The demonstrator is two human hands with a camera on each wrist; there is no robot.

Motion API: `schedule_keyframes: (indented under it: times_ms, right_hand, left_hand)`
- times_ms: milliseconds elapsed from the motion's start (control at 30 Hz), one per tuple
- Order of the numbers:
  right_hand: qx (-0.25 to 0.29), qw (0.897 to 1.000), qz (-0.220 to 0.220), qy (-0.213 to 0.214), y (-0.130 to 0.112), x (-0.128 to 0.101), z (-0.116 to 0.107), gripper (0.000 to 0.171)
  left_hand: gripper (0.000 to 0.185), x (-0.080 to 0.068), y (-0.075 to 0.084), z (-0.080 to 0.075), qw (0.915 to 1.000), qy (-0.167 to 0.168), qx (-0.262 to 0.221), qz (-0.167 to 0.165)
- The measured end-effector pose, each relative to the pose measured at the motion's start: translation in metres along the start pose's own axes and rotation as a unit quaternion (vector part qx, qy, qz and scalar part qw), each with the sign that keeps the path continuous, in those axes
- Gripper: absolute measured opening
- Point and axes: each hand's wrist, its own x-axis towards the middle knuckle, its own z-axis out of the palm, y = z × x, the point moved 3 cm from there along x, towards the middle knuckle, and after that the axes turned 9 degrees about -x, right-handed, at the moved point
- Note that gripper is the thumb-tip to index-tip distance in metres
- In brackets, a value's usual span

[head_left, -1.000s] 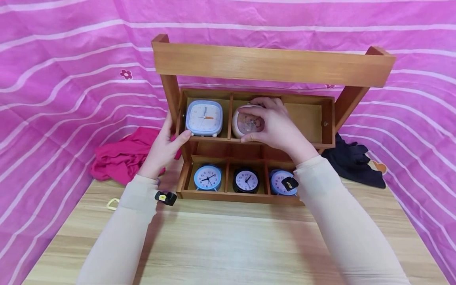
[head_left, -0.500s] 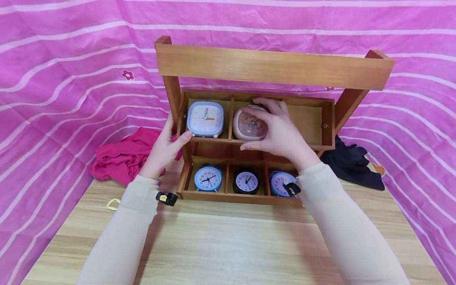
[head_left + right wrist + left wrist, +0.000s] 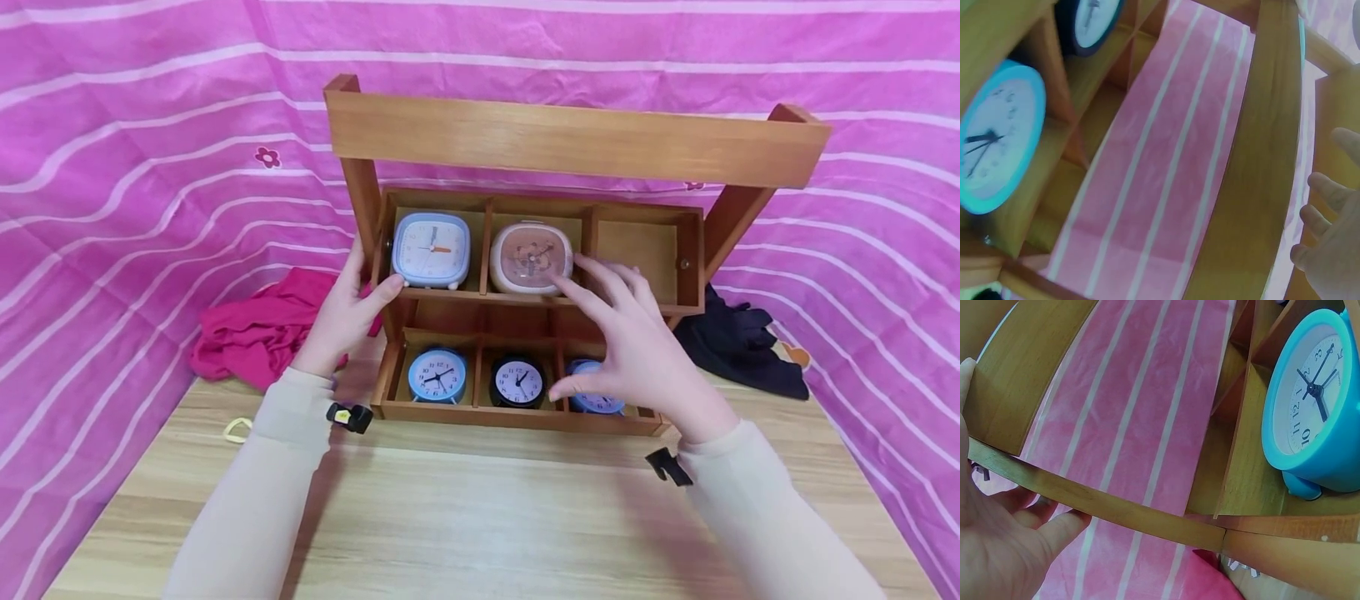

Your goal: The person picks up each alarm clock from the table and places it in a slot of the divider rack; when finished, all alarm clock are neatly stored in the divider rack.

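Note:
A wooden two-tier rack (image 3: 577, 146) stands on the table with clocks in its compartments. My left hand (image 3: 347, 315) grips the rack's left side at the upper tier, fingers behind the side slat (image 3: 1129, 505) and thumb at the front edge. Beside that thumb sits a blue-rimmed square alarm clock (image 3: 431, 248). In the upper middle compartment rests a pinkish-white alarm clock (image 3: 525, 260) with a cartoon face. My right hand (image 3: 637, 350) hovers in front of that clock's lower right, fingers spread and holding nothing. It partly hides the blue clock (image 3: 596, 402) at lower right.
The lower tier also holds a light blue round clock (image 3: 437, 377) and a black round clock (image 3: 517, 382). Crumpled pink cloth (image 3: 262, 329) lies left of the rack, black cloth (image 3: 738, 342) right. A yellow ring-like piece (image 3: 237, 430) lies on the wooden table (image 3: 480, 508).
My right hand has let go of the pinkish-white clock and drawn back down and to the right. The clock stays in the upper middle compartment. My left hand keeps its place.

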Motion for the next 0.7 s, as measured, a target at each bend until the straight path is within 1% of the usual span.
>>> schedule_keyframes:
  times_ms: [133,333,500,600,700]
  right_hand:
    - [-0.01,1.0,-0.006,0.006,0.002,-0.017,-0.004,0.129]
    - [-0.021,1.0,0.009,0.001,0.012,-0.053,-0.007,0.126]
    - [-0.017,0.999,0.031,-0.022,0.023,-0.094,-0.007,0.132]
    - [-0.015,0.998,0.05,-0.041,0.027,-0.12,-0.008,0.133]
    - [-0.017,0.995,0.075,-0.071,0.033,-0.15,-0.008,0.132]
  left_hand:
    - [0.087,-0.001,0.002,-0.002,1.0,0.005,-0.001,-0.001]
    - [0.087,-0.001,0.0,0.0,1.0,0.002,-0.003,-0.003]
    - [0.087,-0.001,0.0,0.002,1.0,0.001,-0.001,-0.005]
    - [0.088,-0.001,0.0,0.002,1.0,-0.001,-0.004,-0.003]
    - [0.089,0.0,0.002,0.002,1.0,-0.003,-0.004,-0.003]
